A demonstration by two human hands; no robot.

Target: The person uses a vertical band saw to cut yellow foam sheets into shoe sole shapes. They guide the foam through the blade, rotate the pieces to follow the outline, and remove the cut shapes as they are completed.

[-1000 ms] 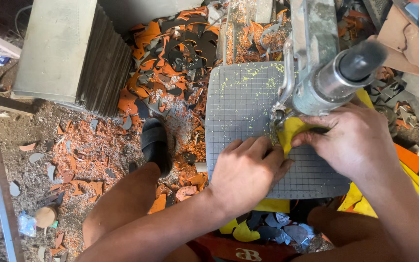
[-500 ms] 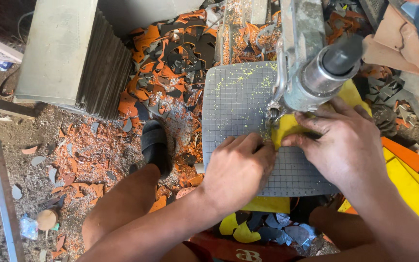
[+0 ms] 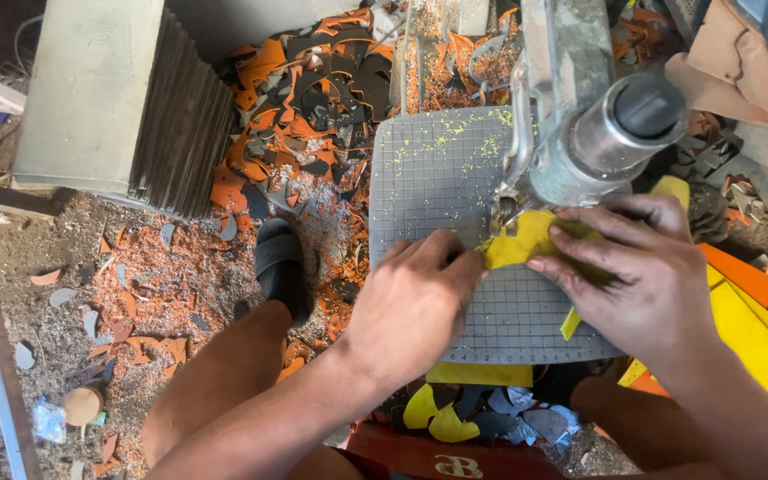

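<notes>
Both hands press flat on a yellow sheet piece [image 3: 526, 240] that lies on the grey gridded mat [image 3: 428, 178]. Spread fingers of the left hand [image 3: 415, 298] bear on the piece's near edge; the right hand [image 3: 642, 271] covers its right side with fingers stretched out. Neither hand is closed around anything. The two hands sit close together, just apart.

Right behind the yellow piece stands the metal machine [image 3: 588, 133], its cutting part meeting the piece's far edge. Yellow dust speckles the mat's far half, which is otherwise bare. The mat's left edge is rounded and free, with the floor below it.

Orange and dark scraps [image 3: 313, 98] pile up beyond the mat and spread over the dusty floor [image 3: 73, 267] to the left. A grey ribbed box [image 3: 108, 98] stands at the far left. The person's foot in a black sandal [image 3: 279, 262] rests just left of the mat. Yellow and orange sheets [image 3: 757, 329] lie stacked on the right, and small cut-offs [image 3: 455, 413] sit under the mat's near edge.
</notes>
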